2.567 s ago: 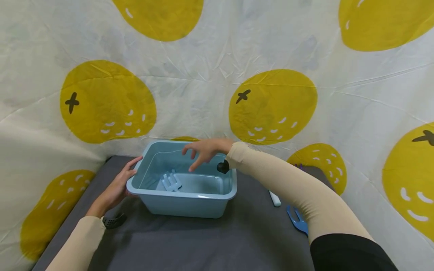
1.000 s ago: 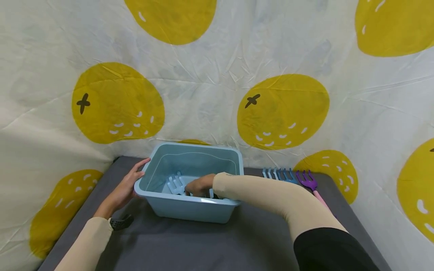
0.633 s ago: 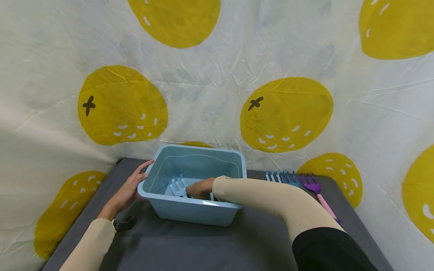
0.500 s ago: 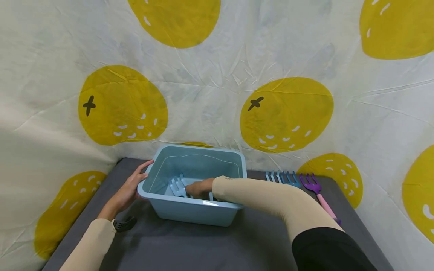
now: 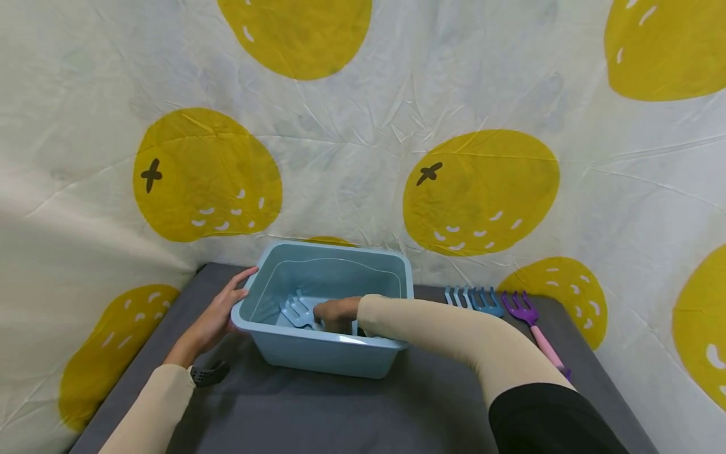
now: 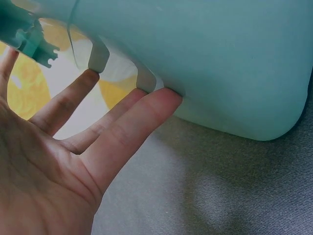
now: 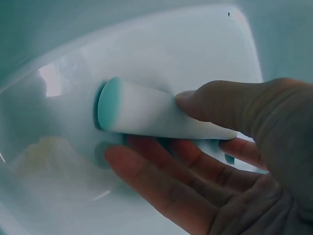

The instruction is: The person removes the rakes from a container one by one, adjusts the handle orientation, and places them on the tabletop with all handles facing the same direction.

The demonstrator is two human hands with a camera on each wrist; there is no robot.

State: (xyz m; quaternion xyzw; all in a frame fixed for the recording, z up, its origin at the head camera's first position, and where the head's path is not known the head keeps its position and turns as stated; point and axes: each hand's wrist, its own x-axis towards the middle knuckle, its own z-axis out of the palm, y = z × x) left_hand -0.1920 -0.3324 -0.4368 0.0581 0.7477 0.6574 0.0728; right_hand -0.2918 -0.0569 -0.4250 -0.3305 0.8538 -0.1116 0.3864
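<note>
A light-blue plastic tub (image 5: 320, 353) stands on the grey cloth. My left hand (image 5: 212, 318) rests against its left wall with the fingers outstretched, and in the left wrist view the fingertips (image 6: 168, 100) touch the tub's outside. Inside the tub, my right hand (image 5: 338, 313) reaches down to a small garden fork (image 5: 297, 313) with a light-blue tined head. The right wrist view has the thumb on the fork's white, teal-ended handle (image 7: 151, 110) and the fingers along its other side. In the head view the hand hides the handle.
Right of the tub, beyond the right forearm, lie more garden forks: light-blue tines (image 5: 456, 296), a blue fork (image 5: 486, 301) and a purple fork (image 5: 520, 309) with a pink handle. A white curtain (image 5: 340, 176) with yellow fruit prints hangs close behind the tub.
From above the tub, my right hand has gone down inside it to the fork's handle. Since half a second ago, the fork's head has turned slightly. My left hand stays at the tub.
</note>
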